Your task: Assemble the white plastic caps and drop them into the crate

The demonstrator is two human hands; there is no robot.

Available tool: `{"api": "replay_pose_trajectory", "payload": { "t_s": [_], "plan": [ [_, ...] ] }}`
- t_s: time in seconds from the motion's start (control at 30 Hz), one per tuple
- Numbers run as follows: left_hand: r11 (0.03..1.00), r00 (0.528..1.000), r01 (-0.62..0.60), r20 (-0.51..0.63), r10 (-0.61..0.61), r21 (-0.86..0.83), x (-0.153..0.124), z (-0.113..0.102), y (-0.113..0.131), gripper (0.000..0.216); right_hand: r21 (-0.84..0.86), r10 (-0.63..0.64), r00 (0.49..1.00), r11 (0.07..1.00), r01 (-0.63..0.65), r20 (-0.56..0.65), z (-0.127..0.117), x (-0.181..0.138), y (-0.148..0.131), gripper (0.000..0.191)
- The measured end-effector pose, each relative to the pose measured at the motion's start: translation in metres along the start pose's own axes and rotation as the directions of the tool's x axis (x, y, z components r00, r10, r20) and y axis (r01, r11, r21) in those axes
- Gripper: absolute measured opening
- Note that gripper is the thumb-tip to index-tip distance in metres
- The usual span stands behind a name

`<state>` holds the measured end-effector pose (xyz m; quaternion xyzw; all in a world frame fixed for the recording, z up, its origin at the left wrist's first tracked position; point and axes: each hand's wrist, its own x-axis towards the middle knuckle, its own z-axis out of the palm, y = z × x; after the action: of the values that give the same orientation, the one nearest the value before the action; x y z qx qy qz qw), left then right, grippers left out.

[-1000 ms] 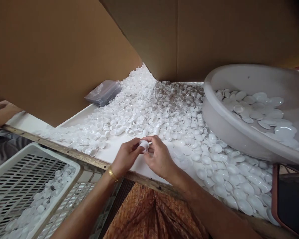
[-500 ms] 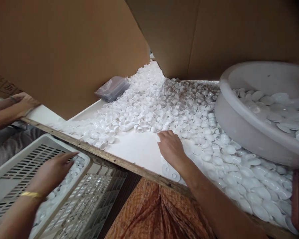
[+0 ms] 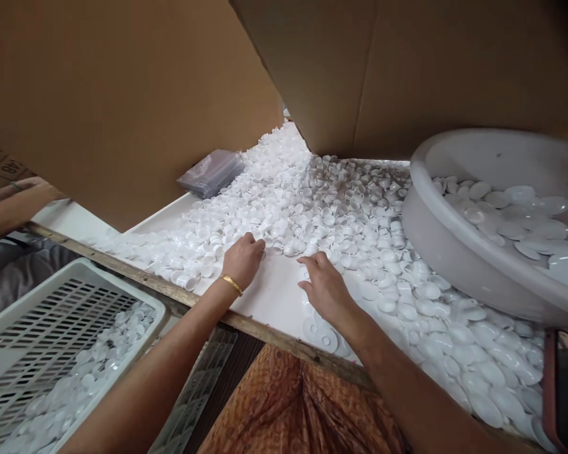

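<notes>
Flat white tabletop [image 3: 279,293], small round glossy white plastic cups [image 3: 265,217] heaped across it, left hand [image 3: 243,261] at their near edge, its grip impossible to tell, right hand [image 3: 325,287] nearby, grip spread apart.

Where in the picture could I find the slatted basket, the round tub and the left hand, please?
Slatted basket [image 3: 123,285]: head view, on its rim.
Round tub [image 3: 438,238]: head view, on its outer wall.
Left hand [image 3: 242,260]: head view, on the back of the hand.
</notes>
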<state>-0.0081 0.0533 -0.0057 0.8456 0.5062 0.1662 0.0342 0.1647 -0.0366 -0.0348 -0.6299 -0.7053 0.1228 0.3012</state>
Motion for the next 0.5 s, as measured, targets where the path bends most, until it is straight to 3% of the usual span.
{"api": "replay_pose_trajectory", "payload": {
  "t_s": [0.07, 0.13, 0.2, 0.23, 0.37, 0.5],
  "plan": [
    [0.932, 0.994, 0.108, 0.051, -0.097, -0.345, -0.01, -0.005, 0.011, 0.009, 0.133, 0.066, 0.997, 0.989, -0.06, -0.036, 0.0, 0.002, -0.003, 0.044],
    [0.687, 0.972, 0.234, 0.164, -0.167, -0.688, -0.022, -0.007, 0.025, 0.011, 0.24, 0.148, 0.987, 0.962, -0.128, -0.064, -0.001, 0.003, -0.007, 0.044],
    [0.49, 0.955, 0.293, 0.226, -0.192, -0.821, -0.032, -0.004, 0.04, 0.013, 0.32, 0.206, 0.976, 0.932, -0.173, -0.073, -0.004, 0.004, -0.01, 0.041],
    [0.448, 0.951, 0.3, 0.231, -0.203, -0.842, -0.036, -0.001, 0.046, 0.013, 0.36, 0.225, 0.972, 0.914, -0.188, -0.063, -0.005, 0.004, -0.012, 0.037],
    [0.409, 0.946, 0.312, 0.241, -0.215, -0.858, -0.038, 0.007, 0.056, 0.012, 0.516, 0.259, 0.963, 0.817, -0.257, 0.071, -0.01, 0.002, -0.016, 0.031],
    [0.483, 0.956, 0.28, 0.196, -0.216, -0.83, -0.037, 0.01, 0.059, 0.01, 0.54, 0.234, 0.965, 0.801, -0.259, 0.117, -0.007, 0.002, -0.014, 0.044]
  ]
}}
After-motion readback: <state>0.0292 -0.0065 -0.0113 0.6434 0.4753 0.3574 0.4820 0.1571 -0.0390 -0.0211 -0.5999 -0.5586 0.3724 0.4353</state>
